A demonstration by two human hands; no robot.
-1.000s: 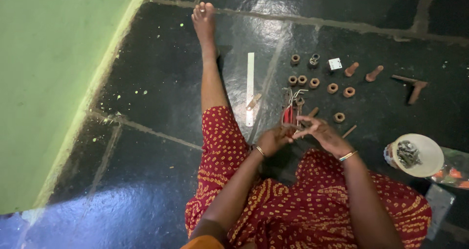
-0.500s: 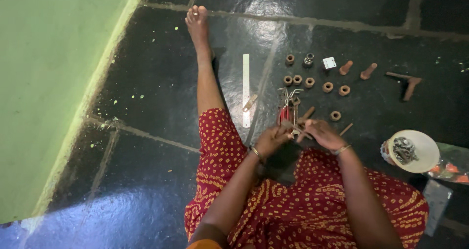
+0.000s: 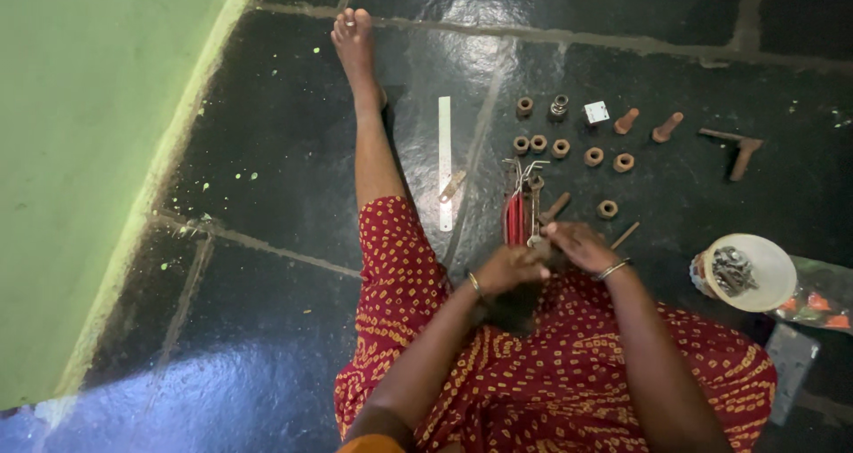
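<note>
- The dark stone floor (image 3: 267, 151) carries everything, beside a green wall (image 3: 80, 151).
- A metal ruler (image 3: 444, 160) lies flat, left of the hands.
- A white bowl (image 3: 771, 275) of metal bits sits to the right.
- The left hand (image 3: 508, 268) and right hand (image 3: 579, 243) meet over a small part too hidden to name; whether each grip is pinched or loose, I cannot tell.
- A red-handled tool set (image 3: 517, 211) lies just beyond the fingers.
- Rusty nuts (image 3: 560, 147) sit in rows farther out.

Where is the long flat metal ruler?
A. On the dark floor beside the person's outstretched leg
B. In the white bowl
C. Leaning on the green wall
A: the ruler lies flat on the dark floor, just beside the outstretched leg.
</note>
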